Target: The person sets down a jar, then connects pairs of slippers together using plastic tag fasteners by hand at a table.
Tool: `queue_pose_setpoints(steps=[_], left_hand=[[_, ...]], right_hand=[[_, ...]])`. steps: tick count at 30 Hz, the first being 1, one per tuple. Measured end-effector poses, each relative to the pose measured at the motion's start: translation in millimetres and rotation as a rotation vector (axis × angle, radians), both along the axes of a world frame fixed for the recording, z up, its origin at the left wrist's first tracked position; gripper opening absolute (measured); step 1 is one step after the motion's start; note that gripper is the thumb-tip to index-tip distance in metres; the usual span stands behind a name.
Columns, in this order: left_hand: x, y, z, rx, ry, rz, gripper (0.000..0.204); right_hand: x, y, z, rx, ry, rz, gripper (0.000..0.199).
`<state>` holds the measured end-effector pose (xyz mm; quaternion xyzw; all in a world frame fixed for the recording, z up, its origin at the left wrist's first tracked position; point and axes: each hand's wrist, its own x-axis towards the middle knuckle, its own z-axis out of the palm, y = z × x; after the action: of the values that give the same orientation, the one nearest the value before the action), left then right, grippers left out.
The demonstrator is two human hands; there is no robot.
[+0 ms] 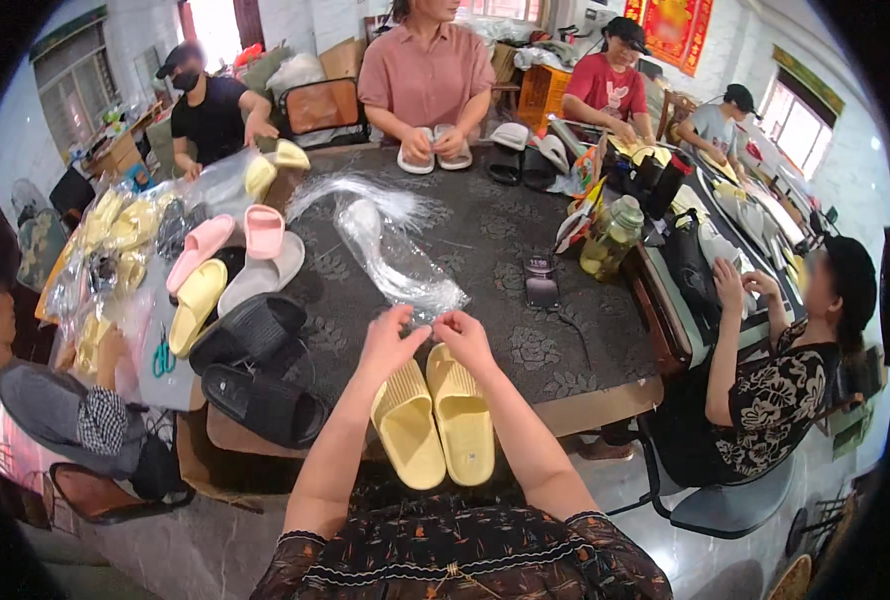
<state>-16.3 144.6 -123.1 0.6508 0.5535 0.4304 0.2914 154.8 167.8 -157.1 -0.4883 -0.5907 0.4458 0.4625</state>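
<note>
A pair of pale yellow slippers point(410, 435) lies side by side at the table's near edge, heels toward me and ribbed straps away. Just past their toe ends, my left hand point(390, 345) and my right hand point(468, 343) meet with bent, pinching fingers. Anything between the fingertips is too small or hidden to name. Right beyond them stretches a clear plastic bag point(395, 265), its crumpled end close to my fingers. A bundle of thin clear plastic strands point(365, 195) fans out behind the bag.
Black slippers point(265, 400), a yellow slipper point(200, 300) and pink slippers point(205, 250) sit left, near teal scissors point(163, 355) and bagged slippers. A phone point(541, 280) with a cable and a jar point(615, 235) stand right. Several people work around the table.
</note>
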Motion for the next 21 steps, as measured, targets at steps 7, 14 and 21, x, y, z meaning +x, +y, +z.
queue_pose_setpoints(steps=[7,14,21], left_hand=[[23.7,16.1,-53.3,-0.159,-0.156,-0.063,0.013],[16.9,15.0,-46.2,-0.135,-0.560,-0.060,0.011],[16.9,15.3,-42.4,-0.170,-0.614,-0.017,0.009]], right_hand=[[4.6,-2.7,-20.4,-0.014,0.248,-0.142,0.012],[-1.6,-7.4,-4.4,-0.034,0.184,0.006,0.015],[0.1,-6.9,-6.7,-0.064,0.175,-0.045,0.015]])
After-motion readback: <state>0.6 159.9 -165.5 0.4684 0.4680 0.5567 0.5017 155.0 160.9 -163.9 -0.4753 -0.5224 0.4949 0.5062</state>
